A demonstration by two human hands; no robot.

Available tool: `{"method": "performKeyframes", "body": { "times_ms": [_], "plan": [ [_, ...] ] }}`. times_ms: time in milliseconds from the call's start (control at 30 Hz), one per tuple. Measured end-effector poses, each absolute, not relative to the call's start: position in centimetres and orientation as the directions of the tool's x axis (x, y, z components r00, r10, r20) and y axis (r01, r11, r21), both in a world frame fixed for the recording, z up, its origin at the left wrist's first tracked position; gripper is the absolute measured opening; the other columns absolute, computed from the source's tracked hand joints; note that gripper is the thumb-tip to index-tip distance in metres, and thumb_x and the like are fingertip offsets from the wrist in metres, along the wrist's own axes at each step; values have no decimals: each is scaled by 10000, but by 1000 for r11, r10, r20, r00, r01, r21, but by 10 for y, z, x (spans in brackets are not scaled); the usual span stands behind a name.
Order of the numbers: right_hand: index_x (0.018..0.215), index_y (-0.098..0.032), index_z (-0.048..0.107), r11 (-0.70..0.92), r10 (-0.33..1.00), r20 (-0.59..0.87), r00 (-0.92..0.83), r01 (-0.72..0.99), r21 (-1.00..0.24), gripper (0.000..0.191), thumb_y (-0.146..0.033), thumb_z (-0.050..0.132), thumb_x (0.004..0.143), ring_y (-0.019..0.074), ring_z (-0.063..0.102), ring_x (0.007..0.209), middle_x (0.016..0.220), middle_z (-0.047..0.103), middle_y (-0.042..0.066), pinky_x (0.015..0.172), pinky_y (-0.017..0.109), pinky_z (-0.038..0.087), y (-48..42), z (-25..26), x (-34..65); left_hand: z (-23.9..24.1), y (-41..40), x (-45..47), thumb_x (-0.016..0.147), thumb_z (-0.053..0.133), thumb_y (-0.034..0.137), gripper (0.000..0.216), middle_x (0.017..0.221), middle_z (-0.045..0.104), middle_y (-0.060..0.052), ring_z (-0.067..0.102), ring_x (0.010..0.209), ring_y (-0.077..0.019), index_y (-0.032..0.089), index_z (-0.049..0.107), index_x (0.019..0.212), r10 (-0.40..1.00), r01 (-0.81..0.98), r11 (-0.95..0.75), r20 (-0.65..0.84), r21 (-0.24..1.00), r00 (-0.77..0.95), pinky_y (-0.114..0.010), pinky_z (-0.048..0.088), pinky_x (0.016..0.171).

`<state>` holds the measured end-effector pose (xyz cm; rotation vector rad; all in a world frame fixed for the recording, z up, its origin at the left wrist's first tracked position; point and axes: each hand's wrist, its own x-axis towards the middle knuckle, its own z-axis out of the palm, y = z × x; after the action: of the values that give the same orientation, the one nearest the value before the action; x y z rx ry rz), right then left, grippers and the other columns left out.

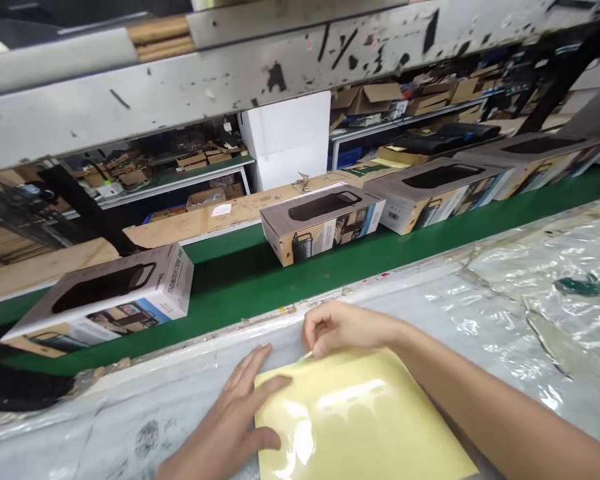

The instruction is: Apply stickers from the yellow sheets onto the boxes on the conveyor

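A glossy yellow sheet (350, 413) lies on the plastic-covered table in front of me. My left hand (235, 413) rests at the sheet's left edge, fingers stretched out and thumb apart, touching its surface. At the sheet's far edge, near its left corner, my right hand (333, 327) is closed in a pinch. A small pale tip pokes out below those fingertips; I cannot make out what it belongs to. Part of the sheet's right side is hidden behind my right forearm.
Beyond the table runs a green conveyor belt (225, 283) carrying printed boxes, among them a near-left box (125, 287) and a middle box (325, 217). A scuffed white beam (230, 73) crosses overhead. Clear plastic sheeting (545, 293) covers the table at right, with a dark green piece (583, 285) there.
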<state>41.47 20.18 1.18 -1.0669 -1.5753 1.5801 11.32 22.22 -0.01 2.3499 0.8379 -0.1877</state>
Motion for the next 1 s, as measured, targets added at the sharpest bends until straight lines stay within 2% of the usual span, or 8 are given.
{"method": "performKeyframes", "body": {
  "times_ms": [100,200,267,367,467,533,633,1000],
  "plan": [
    [757,-180,644,-65,954,-124,-272,219,-974,296,-424,809,732,177,620,687,689,641,5,679,301,483,206,20,464,30,226,135,845,781,156,427,1709,182,-49,149,1563,-407,358,730,1219,403,523,-765,-355,376,843,-681,151,1241],
    [861,-192,633,48,997,22,-80,344,-938,236,-392,723,773,180,600,688,719,640,8,664,306,469,213,17,504,60,250,188,910,709,188,209,1591,445,-87,363,1497,-352,276,769,1090,344,405,-860,-231,312,910,-616,239,1246],
    [1019,-200,623,132,990,144,0,408,-903,297,-373,675,784,197,621,736,782,659,20,694,324,489,221,16,524,75,280,241,959,660,246,258,1542,501,-104,440,1449,-301,248,723,1209,375,368,-887,-29,280,926,-515,332,1231],
    [1138,-220,586,230,950,307,60,532,-815,352,-322,624,803,216,648,819,860,669,32,757,345,514,237,19,547,83,333,330,932,713,309,563,1636,355,-143,330,1517,-300,196,546,1458,492,458,-869,217,188,843,-465,303,1248],
    [1117,-231,578,292,900,431,64,647,-705,278,-274,578,842,217,649,804,868,676,33,769,350,528,258,27,564,75,376,398,821,839,371,880,1695,196,-152,164,1573,-342,167,406,1558,578,576,-814,224,80,785,-529,197,1277],
    [1120,-231,578,317,873,486,45,704,-635,254,-255,566,867,224,652,780,866,689,37,760,354,534,274,30,574,63,392,421,861,799,321,780,1659,311,-137,261,1548,-327,165,445,1538,606,611,-791,192,36,772,-498,246,1270],
    [1153,-227,585,334,839,544,19,771,-543,277,-228,575,876,248,664,792,878,705,49,768,365,541,297,30,588,43,401,428,978,608,209,513,1575,474,-93,429,1470,-272,189,529,1485,613,628,-778,240,17,753,-414,348,1230],
    [1240,-226,612,474,718,670,-190,838,-270,321,-198,516,936,318,621,1064,1075,682,115,935,444,522,353,9,599,32,404,417,972,593,223,469,1540,522,-59,453,1451,-287,261,577,1439,621,646,-763,306,22,722,-476,403,1192]
  ]
}}
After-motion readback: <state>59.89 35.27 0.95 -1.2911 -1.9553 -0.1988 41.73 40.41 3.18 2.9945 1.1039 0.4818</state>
